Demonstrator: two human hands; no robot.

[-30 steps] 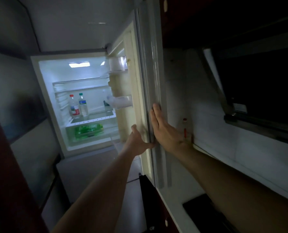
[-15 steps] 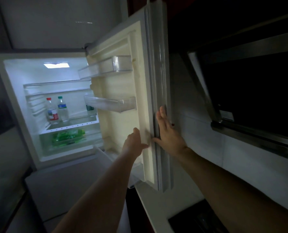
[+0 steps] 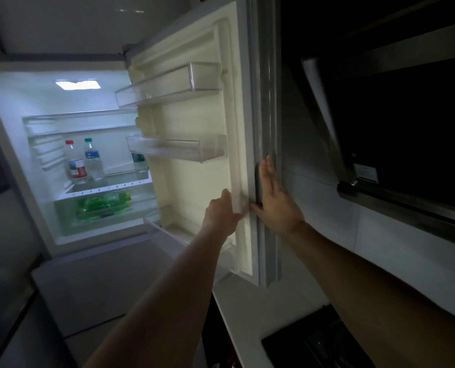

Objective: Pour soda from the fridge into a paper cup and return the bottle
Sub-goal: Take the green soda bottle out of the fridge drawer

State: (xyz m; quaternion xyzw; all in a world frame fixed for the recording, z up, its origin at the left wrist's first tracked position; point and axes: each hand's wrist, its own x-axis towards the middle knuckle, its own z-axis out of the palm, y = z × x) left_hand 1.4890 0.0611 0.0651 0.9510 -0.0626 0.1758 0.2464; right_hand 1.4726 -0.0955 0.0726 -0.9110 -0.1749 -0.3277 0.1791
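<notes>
The fridge stands open and lit, and its door [image 3: 194,181] shows its inner face with clear shelves. My left hand [image 3: 221,213] grips the door's free edge from the inside. My right hand [image 3: 274,203] lies flat with straight fingers against the door's outer edge. On the fridge shelf stand a clear bottle with a red cap [image 3: 75,163] and one with a green cap [image 3: 93,160]. A dark-labelled bottle [image 3: 139,162] is partly hidden behind the door shelf. Green bottles [image 3: 104,205] lie in the drawer below.
A white counter [image 3: 247,314] runs along the right under the door. A black cooktop [image 3: 314,343] is set into it, and a dark range hood [image 3: 396,134] hangs above. The closed lower fridge compartment [image 3: 101,282] is below the open part.
The door has swung wider to the right, so more of its inner face shows. Both hands have stayed on its edge, and the fridge looks nearer.
</notes>
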